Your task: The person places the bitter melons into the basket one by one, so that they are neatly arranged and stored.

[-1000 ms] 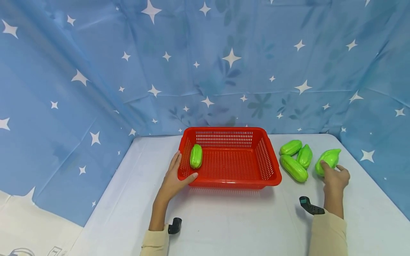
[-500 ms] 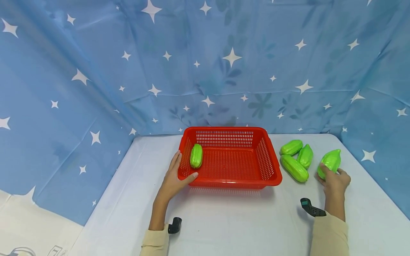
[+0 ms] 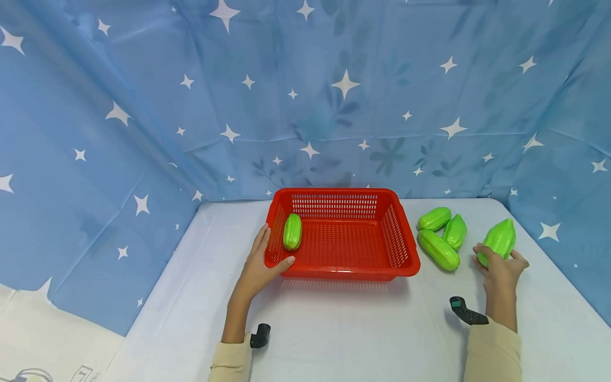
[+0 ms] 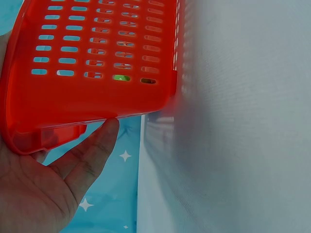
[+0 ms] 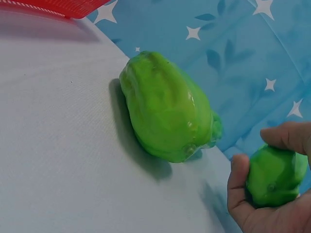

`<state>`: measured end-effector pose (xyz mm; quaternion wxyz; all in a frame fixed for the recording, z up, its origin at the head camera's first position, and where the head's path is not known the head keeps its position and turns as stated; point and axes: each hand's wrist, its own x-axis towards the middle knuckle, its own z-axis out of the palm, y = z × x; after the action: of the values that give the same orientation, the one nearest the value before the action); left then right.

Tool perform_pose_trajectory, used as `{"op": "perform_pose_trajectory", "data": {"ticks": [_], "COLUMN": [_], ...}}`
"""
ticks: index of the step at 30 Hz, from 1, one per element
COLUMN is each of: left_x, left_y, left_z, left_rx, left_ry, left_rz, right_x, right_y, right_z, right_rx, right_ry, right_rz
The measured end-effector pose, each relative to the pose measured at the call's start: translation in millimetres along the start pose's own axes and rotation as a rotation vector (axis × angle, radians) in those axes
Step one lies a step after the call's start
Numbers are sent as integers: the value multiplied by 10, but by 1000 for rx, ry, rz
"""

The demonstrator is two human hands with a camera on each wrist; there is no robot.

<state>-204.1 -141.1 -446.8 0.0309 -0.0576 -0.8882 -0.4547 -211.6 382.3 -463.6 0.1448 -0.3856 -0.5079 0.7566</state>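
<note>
My right hand grips a ribbed green papaya at the right side of the table, its narrow end pointing up and away. In the right wrist view, thumb and fingers curl round this papaya's blunt end. My left hand rests at the near left corner of a red plastic basket. Its fingers lie straight along the outer wall, and its thumb lies over the front rim. One green papaya lies inside the basket against the left wall.
Between the basket and my right hand, several papayas lie in a cluster, among them a long one, a small pointed one and one behind. A blue curtain with white stars hangs behind the white table.
The papaya in my right hand has swung its narrow end more upright and away, and that hand has shifted slightly right. The left hand and basket have stayed put.
</note>
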Motion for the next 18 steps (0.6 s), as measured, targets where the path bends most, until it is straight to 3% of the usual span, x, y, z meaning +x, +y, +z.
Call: {"op": "perform_pose_trajectory", "data": {"ticks": [9, 18], "left_x": [6, 3], "left_y": [-11, 2], "left_z": [9, 4], "left_rx": [-13, -2], "left_ry": [-1, -1], "left_rz": [1, -3], "right_x": [-62, -51], "right_y": [29, 36], "right_z": [-24, -28], "right_rx": [8, 184], "right_ry": [-135, -309], "right_rz": [-125, -154]}}
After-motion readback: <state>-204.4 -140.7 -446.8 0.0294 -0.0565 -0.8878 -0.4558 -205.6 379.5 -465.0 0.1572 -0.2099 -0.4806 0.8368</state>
